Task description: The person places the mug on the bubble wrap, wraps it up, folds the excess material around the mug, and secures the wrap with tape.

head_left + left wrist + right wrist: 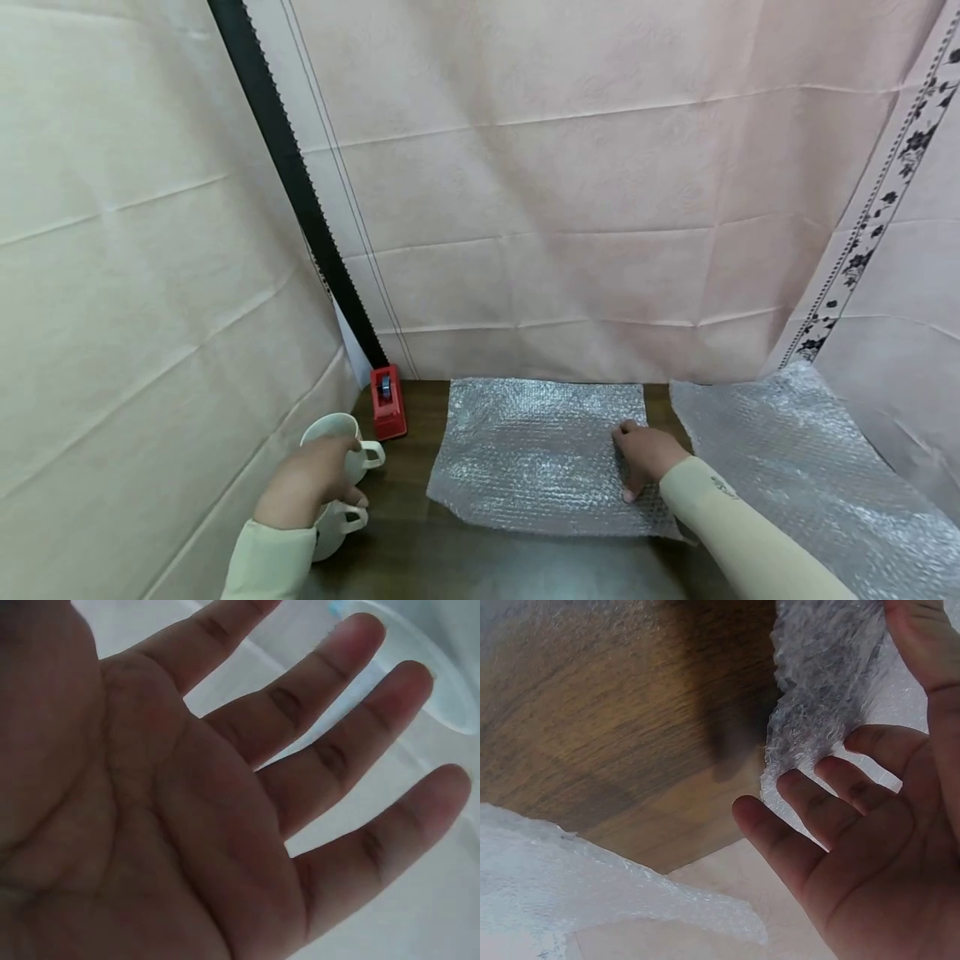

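Observation:
Two white cups with handles stand at the left of the table, a far cup (330, 423) and a near cup (328, 535). My left hand (311, 479) reaches over them, its fingertips at the far cup's side and rim. In the left wrist view, the fingers (322, 750) are spread and nearly straight, overlapping a pale rim (442, 682). A sheet of bubble wrap (532, 458) lies flat in the middle. My right hand (648, 454) rests at its right edge. In the right wrist view, loosely bent fingers (817, 806) lie against the bubble wrap (821, 682).
A red tape dispenser (387, 408) stands behind the cups. Another bubble wrap piece (817, 467) spreads over the right side, partly beneath the right forearm. Cloth hangings (570, 192) enclose the back and sides of the dark wooden table (420, 567).

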### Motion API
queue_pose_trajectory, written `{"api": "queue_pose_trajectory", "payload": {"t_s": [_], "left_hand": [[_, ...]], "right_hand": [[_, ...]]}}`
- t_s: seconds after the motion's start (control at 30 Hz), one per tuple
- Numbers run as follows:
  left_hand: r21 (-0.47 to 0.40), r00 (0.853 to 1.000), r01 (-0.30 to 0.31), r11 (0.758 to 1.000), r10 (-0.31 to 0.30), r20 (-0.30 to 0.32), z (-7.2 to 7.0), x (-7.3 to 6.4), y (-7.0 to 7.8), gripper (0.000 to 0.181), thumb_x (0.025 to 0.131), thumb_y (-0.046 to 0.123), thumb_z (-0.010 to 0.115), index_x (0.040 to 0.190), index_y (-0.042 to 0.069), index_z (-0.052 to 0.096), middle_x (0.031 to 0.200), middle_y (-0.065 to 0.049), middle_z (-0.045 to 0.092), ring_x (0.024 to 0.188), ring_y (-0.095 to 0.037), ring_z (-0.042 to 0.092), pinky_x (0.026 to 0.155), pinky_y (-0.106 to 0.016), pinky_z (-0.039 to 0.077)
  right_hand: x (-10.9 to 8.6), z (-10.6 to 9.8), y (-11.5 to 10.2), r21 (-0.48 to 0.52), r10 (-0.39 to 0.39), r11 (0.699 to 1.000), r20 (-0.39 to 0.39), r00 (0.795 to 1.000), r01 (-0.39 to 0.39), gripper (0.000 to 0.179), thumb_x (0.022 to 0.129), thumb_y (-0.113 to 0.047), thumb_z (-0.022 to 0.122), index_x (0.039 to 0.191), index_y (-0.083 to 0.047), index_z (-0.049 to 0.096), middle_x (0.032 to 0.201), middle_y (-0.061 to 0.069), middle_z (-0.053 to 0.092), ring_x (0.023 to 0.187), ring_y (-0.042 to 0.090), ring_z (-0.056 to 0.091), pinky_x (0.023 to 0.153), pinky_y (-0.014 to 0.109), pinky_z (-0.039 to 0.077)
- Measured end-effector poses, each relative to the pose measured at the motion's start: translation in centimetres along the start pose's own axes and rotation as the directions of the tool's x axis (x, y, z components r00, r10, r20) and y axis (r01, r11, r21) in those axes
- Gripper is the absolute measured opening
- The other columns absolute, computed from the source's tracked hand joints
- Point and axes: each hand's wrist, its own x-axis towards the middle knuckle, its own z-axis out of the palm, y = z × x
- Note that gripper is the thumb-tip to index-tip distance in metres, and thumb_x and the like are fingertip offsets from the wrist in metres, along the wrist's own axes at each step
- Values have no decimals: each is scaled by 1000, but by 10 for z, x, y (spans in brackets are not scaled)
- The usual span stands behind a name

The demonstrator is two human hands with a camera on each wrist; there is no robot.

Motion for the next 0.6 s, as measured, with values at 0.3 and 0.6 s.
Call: {"api": "queue_pose_trajectory", "payload": {"t_s": [0.3,0.6], "left_hand": [[-21,1000,4,1000,-5,-23,21,-9,-31,81,63,23,112,133,5,75,130,-26,74,118,-46,71,100,-67,60],[12,997,28,1000,-27,-71,34,-16,-48,81,59,21,111,131,11,76,131,-34,64,107,-55,57,88,-70,58]], "right_hand": [[0,6,2,1,0,1000,-14,1000,0,110,73,-28,109,160,10,54,165,37,50,130,57,68,110,66,59],[0,6,-1,-23,8,1000,-35,999,-9,107,72,-28,110,156,9,57,159,33,56,129,53,69,111,65,60]]}}
